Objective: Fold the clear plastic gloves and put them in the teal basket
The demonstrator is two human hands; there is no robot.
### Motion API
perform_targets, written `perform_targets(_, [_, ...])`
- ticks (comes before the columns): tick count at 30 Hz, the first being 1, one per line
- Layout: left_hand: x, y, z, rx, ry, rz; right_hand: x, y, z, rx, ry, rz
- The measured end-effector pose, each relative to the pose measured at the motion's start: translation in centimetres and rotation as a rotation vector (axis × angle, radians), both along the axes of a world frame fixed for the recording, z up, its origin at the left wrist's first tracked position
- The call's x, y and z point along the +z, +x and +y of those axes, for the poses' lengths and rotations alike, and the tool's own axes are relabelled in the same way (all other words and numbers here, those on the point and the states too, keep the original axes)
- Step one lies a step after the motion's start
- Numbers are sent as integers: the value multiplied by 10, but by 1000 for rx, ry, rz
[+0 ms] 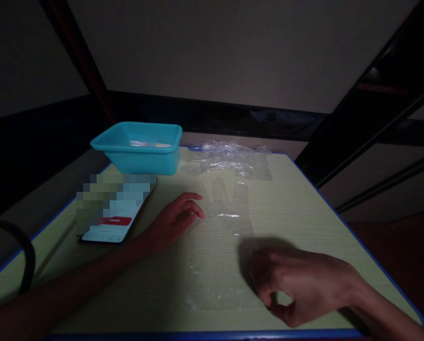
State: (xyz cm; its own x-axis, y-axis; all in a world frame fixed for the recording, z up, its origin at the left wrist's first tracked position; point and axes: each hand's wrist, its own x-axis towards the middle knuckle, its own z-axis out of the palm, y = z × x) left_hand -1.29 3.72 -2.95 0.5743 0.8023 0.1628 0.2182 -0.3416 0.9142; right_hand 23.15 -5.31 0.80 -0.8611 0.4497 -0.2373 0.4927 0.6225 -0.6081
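Two bare hands work above a bench (325, 279) in dim light. The left hand (181, 215) reaches in with its fingers loosely bent and slightly parted, nothing visible in its grasp; its fingertips are at the left edge of a clear plastic glove (221, 251), and whether they touch it cannot be told. The right hand (290, 282) is curled, palm down, thumb and fingers bent toward each other around a small gap through which the bench shows. It is at the glove's lower right side; whether it pinches the thin film cannot be told.

The glove lies flat between the hands, finger ends pointing away from the person, wide cuff toward the near edge. Just beyond it is a crumpled heap of clear plastic (231, 158). At the far left stands a turquoise basin (140, 163) with something pale inside. In front of the basin lies a phone (131, 206), its screen lit and partly blurred. A black, curved cord (29, 260) is at the left. The bench top is pale yellow with blue edging.
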Motion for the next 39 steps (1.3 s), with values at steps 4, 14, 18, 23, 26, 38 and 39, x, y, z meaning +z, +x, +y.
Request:
perform_targets(4, [-1, 1, 0, 2, 11, 7, 4, -2, -5, -48, 47, -2])
perform_targets(14, [3, 5, -1, 5, 29, 16, 5, -2, -4, -32, 75, -38])
perform_targets(18, [1, 3, -1, -8, 45, 16, 2, 0, -3, -16, 28, -22])
perform_targets(23, [2, 2, -1, -21, 82, 29, 1, 7, -2, -62, -4, 79])
perform_targets(26, [3, 2, -1, -20, 83, 39, 5, 9, 1, -108, -20, 132])
perform_targets(38, [2, 0, 2, -80, 142, 76, 8, 15, 10, -277, -90, 393])
perform_targets(39, [3, 0, 2, -84, 157, 70, 8, 15, 11, -277, -91, 413])
